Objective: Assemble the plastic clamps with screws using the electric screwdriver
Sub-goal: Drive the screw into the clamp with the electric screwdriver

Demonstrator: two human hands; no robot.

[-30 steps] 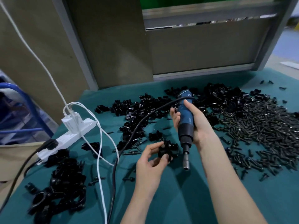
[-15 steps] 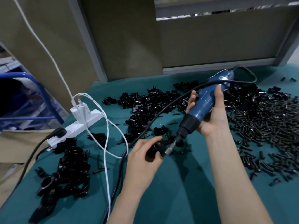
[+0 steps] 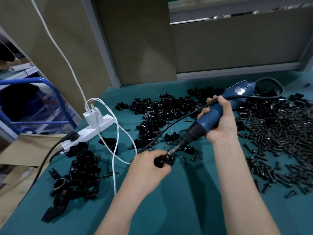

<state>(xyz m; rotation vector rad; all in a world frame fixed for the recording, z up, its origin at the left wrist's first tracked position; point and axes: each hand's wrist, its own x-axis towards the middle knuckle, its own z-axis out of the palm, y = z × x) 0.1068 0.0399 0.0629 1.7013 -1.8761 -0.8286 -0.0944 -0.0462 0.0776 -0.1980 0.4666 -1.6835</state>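
Note:
My left hand (image 3: 149,168) grips a black plastic clamp (image 3: 163,161) just above the teal table (image 3: 186,209). My right hand (image 3: 220,122) grips the blue electric screwdriver (image 3: 213,116), tilted down to the left, with its metal bit tip touching the clamp. A heap of loose black clamp halves (image 3: 162,112) lies behind the hands. At the right a wide pile of black screws (image 3: 274,133) covers the cloth. A stack of joined black clamps (image 3: 79,173) sits at the front left.
The screwdriver's black cable (image 3: 169,126) runs between the hands toward the front. A white power strip (image 3: 91,131) with chargers, white cables (image 3: 116,146) and a black plug lies at the left table edge. Brown panels stand behind; cardboard and a blue frame (image 3: 49,89) lie left.
The screwdriver swung from upright to a slant, its bit coming down onto the clamp. My left hand closed tighter round the clamp. The camera shifted so the scene moved right.

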